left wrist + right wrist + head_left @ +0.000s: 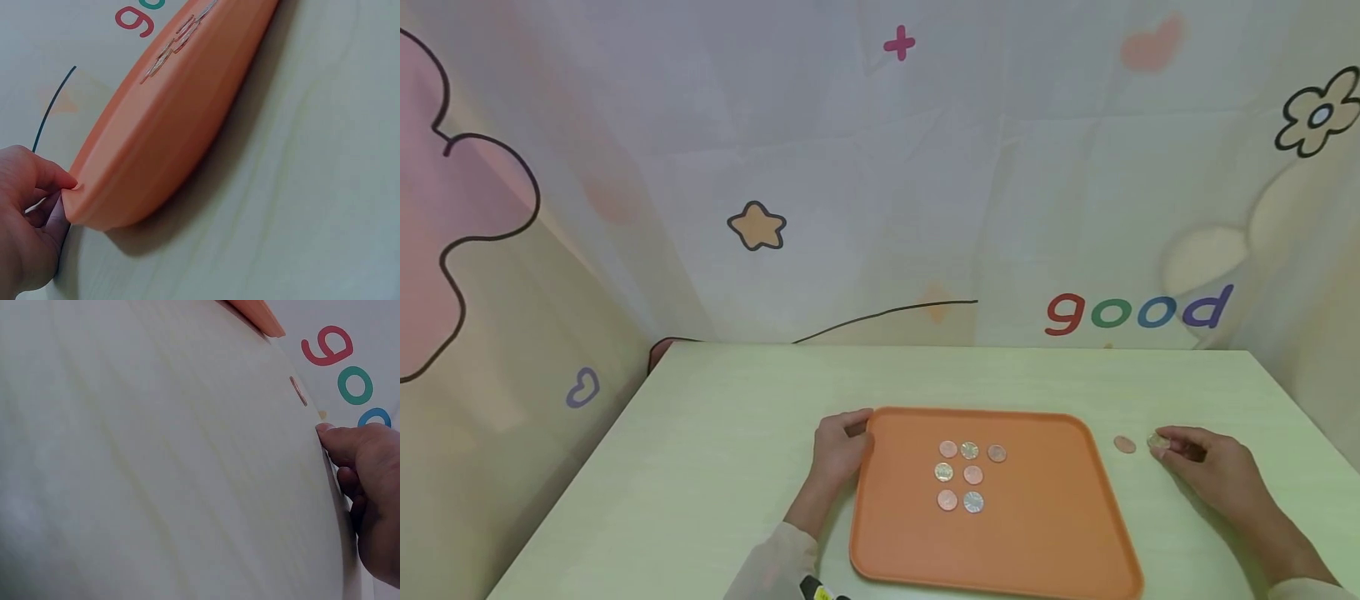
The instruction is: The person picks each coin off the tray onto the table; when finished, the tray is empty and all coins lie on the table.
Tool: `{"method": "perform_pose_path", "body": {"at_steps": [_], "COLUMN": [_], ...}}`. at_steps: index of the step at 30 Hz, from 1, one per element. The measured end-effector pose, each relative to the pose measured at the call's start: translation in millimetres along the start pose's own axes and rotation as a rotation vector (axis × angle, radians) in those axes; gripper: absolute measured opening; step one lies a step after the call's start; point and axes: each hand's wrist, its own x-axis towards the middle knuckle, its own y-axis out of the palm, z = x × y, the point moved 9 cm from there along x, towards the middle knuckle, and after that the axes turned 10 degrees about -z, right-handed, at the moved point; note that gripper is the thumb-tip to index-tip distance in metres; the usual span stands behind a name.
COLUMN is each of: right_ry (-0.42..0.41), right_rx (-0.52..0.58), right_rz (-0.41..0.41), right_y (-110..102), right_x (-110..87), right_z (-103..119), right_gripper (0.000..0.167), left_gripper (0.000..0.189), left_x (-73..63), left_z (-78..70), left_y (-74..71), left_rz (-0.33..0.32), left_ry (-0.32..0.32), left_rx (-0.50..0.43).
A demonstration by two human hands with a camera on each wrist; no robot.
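An orange tray (1045, 517) lies on the table, with several copper, gold and silver coins grouped left of its middle. One of these is a silver coin (973, 502) at the group's near end. My left hand (841, 446) pinches the tray's far left corner; the left wrist view shows its fingers (55, 177) over the rim. To the tray's right, my right hand (1217, 475) holds a gold-coloured coin (1156, 442) between thumb and fingertips, low over the table. A copper coin (1124, 444) lies flat between that hand and the tray.
The pale green table (700, 467) reaches back to a printed cloth (865, 208) with a star, flowers and the word "good". The cloth also hangs along both sides. A dark strap piece (814, 588) shows at the left sleeve.
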Motion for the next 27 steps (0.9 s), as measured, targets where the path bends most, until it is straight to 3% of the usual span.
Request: {"method": "perform_pose_path", "body": {"at_steps": [27], "right_ry": [0.096], "right_rx": [-0.035], "right_rz": [0.133], "right_y": [4.1], "right_x": [5.3], "right_z": [-8.3], "right_gripper": [0.047], "left_gripper": [0.045], "left_x": [0.9], "left_z": [0.1], "left_y": [-0.5], "left_rz": [-0.004], "left_ry": [0.001], "left_rx": [0.009]}}
